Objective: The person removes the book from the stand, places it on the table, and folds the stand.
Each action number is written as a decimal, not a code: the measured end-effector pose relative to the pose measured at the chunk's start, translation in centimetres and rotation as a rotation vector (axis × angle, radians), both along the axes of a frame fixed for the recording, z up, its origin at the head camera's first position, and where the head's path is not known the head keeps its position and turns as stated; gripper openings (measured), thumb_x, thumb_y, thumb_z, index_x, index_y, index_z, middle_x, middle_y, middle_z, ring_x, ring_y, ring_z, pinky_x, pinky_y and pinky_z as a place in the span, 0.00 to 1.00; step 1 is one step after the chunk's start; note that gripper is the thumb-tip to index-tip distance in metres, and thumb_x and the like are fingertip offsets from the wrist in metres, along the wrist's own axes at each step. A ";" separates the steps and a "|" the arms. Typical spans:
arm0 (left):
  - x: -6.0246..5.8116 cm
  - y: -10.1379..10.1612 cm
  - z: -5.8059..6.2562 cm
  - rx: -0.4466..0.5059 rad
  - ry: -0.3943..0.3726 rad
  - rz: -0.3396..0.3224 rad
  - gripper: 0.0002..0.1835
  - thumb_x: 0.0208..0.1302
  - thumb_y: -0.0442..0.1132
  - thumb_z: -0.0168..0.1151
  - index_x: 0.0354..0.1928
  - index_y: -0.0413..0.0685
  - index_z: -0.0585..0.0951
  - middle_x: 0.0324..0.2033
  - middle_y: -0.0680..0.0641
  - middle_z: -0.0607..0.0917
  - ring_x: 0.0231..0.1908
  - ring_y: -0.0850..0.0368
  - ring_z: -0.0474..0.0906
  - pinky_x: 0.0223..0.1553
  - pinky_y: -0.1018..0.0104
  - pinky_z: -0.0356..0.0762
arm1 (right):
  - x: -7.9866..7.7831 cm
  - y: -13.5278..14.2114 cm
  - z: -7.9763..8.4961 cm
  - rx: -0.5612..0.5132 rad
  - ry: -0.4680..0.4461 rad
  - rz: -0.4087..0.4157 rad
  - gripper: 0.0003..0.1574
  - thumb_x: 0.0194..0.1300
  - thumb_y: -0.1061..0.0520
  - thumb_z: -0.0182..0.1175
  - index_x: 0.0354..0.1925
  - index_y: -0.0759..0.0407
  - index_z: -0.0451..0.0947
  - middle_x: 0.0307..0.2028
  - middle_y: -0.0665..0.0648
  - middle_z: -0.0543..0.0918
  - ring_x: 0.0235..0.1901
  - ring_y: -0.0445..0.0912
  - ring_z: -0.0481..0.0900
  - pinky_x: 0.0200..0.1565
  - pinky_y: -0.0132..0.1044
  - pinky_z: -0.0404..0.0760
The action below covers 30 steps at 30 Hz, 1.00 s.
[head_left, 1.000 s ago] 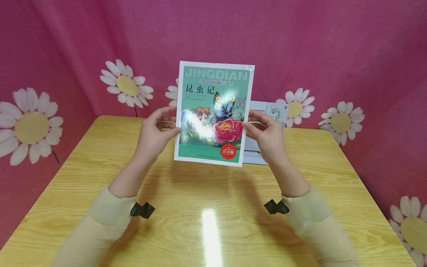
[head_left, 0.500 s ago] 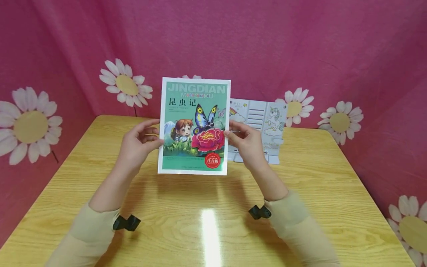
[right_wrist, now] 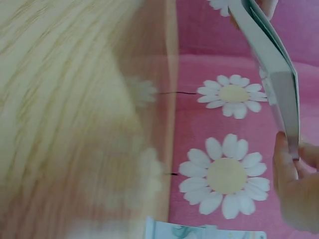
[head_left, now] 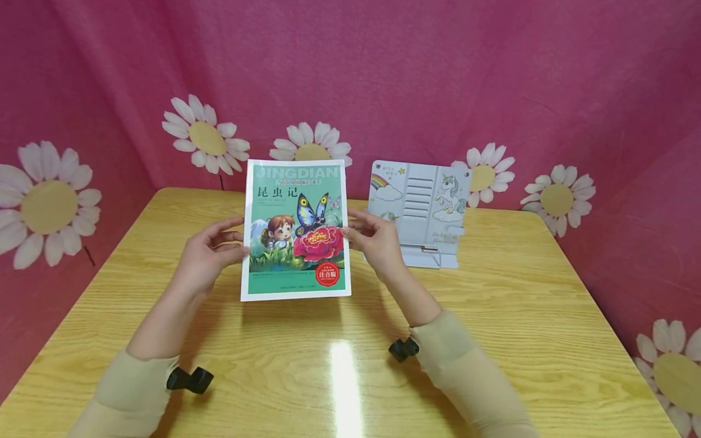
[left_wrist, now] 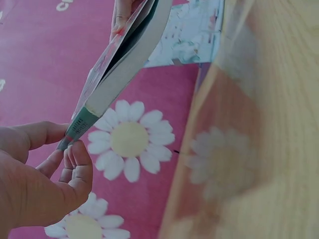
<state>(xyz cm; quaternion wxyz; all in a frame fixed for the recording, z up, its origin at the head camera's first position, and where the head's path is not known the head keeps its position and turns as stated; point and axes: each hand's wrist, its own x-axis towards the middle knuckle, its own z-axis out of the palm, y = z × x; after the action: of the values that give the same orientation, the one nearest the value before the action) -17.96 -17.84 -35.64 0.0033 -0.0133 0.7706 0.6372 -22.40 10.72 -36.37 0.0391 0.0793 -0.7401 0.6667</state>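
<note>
A paperback book (head_left: 296,286) with a green, white-bordered cover is held up in front of me, its cover facing me and its lower edge above the table. My left hand (head_left: 205,258) pinches its left edge, thumb in front; the left wrist view shows this hand (left_wrist: 45,184) at the dark green spine. My right hand (head_left: 379,243) pinches the opposite edge, and in the right wrist view the hand (right_wrist: 301,194) grips near the book's corner (right_wrist: 286,94). Behind and right of the right hand stands a white book stand (head_left: 418,213) with unicorn and rainbow drawings.
The wooden table (head_left: 350,347) spreads beneath both arms, with a bright light reflection near its front. A pink curtain (head_left: 383,73) printed with white daisies hangs behind and at both sides. Small black cameras (head_left: 190,379) sit on the sleeve cuffs.
Both hands have carried the book leftward and downward, and its top now leans farther back. The book stand, mostly covered before, shows almost fully.
</note>
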 end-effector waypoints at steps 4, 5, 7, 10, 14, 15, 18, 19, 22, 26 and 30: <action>0.0 -0.7 -1.0 0.007 -0.042 0.008 0.32 0.62 0.32 0.61 0.68 0.45 0.65 0.45 0.45 0.72 0.40 0.61 0.74 0.40 0.72 0.80 | -0.6 -0.5 -0.9 0.019 -0.016 0.048 0.25 0.59 0.65 0.64 0.56 0.65 0.76 0.40 0.68 0.83 0.33 0.42 0.82 0.38 0.38 0.84; 0.0 -0.9 -1.3 0.012 -0.050 0.010 0.32 0.62 0.33 0.61 0.68 0.45 0.65 0.45 0.45 0.71 0.40 0.61 0.74 0.40 0.72 0.80 | -0.7 -0.6 -1.0 0.024 -0.025 0.060 0.26 0.59 0.65 0.64 0.56 0.65 0.75 0.40 0.68 0.83 0.33 0.42 0.82 0.38 0.38 0.84; -0.1 -1.2 -1.7 0.022 -0.065 0.016 0.32 0.62 0.32 0.61 0.68 0.45 0.64 0.45 0.45 0.71 0.40 0.61 0.73 0.40 0.72 0.80 | -1.0 -0.8 -1.3 0.026 -0.056 0.082 0.26 0.59 0.65 0.64 0.57 0.65 0.75 0.41 0.68 0.82 0.33 0.43 0.83 0.38 0.39 0.84; -0.3 -1.5 -2.3 0.020 -0.087 0.026 0.32 0.61 0.31 0.61 0.68 0.44 0.64 0.45 0.44 0.72 0.40 0.61 0.74 0.41 0.70 0.80 | -1.3 -1.2 -1.7 0.012 -0.115 0.111 0.26 0.60 0.66 0.62 0.58 0.65 0.74 0.43 0.69 0.82 0.35 0.43 0.83 0.39 0.39 0.84; -0.5 -1.8 -2.7 -0.008 -0.141 0.034 0.33 0.61 0.32 0.61 0.69 0.46 0.63 0.49 0.42 0.71 0.43 0.59 0.72 0.44 0.67 0.79 | -1.7 -1.7 -2.1 0.001 -0.175 0.145 0.24 0.64 0.67 0.58 0.59 0.67 0.72 0.45 0.71 0.80 0.37 0.45 0.82 0.41 0.40 0.84; -0.6 -2.0 -2.8 -0.017 -0.152 0.032 0.33 0.62 0.32 0.61 0.69 0.46 0.63 0.50 0.41 0.71 0.43 0.58 0.71 0.45 0.66 0.79 | -1.8 -1.8 -2.2 0.004 -0.181 0.155 0.24 0.64 0.67 0.57 0.59 0.67 0.72 0.45 0.71 0.80 0.37 0.45 0.82 0.41 0.40 0.84; -0.7 -2.3 -3.2 -0.034 -0.172 0.020 0.33 0.62 0.32 0.60 0.69 0.44 0.62 0.51 0.39 0.70 0.43 0.59 0.71 0.44 0.68 0.79 | -1.9 -2.1 -2.4 0.005 -0.207 0.172 0.24 0.64 0.69 0.56 0.59 0.68 0.71 0.44 0.69 0.79 0.37 0.45 0.81 0.43 0.41 0.83; -0.7 -2.4 -3.4 -0.035 -0.173 0.015 0.33 0.62 0.31 0.59 0.69 0.43 0.62 0.51 0.39 0.70 0.42 0.60 0.72 0.43 0.68 0.80 | -1.9 -2.2 -2.6 0.003 -0.217 0.179 0.25 0.64 0.69 0.56 0.59 0.69 0.71 0.44 0.69 0.79 0.37 0.45 0.80 0.43 0.42 0.83; -0.9 -2.7 -3.8 -0.038 -0.187 0.004 0.32 0.62 0.31 0.59 0.69 0.42 0.62 0.51 0.38 0.70 0.39 0.63 0.73 0.41 0.71 0.80 | -2.1 -2.4 -3.0 -0.006 -0.252 0.191 0.26 0.62 0.70 0.57 0.59 0.70 0.70 0.45 0.68 0.78 0.37 0.45 0.79 0.44 0.43 0.83; -1.3 -3.2 -4.0 -0.044 -0.217 -0.016 0.32 0.63 0.32 0.58 0.69 0.42 0.61 0.50 0.39 0.70 0.37 0.64 0.74 0.39 0.71 0.79 | -2.5 -2.8 -3.5 -0.012 -0.297 0.225 0.28 0.62 0.71 0.56 0.61 0.71 0.68 0.50 0.70 0.76 0.40 0.47 0.79 0.46 0.43 0.82; -2.0 -3.8 -4.3 -0.051 -0.220 -0.046 0.32 0.64 0.32 0.57 0.70 0.40 0.60 0.47 0.41 0.71 0.34 0.65 0.75 0.37 0.72 0.79 | -2.9 -3.2 -3.8 -0.034 -0.350 0.248 0.31 0.61 0.72 0.55 0.63 0.70 0.65 0.53 0.70 0.75 0.43 0.49 0.78 0.48 0.42 0.81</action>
<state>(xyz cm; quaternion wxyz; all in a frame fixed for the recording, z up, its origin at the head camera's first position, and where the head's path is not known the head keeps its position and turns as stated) -19.93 -21.60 -39.90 0.1023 -0.0655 0.7815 0.6120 -25.33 7.50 -40.18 -0.1710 0.0523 -0.7086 0.6825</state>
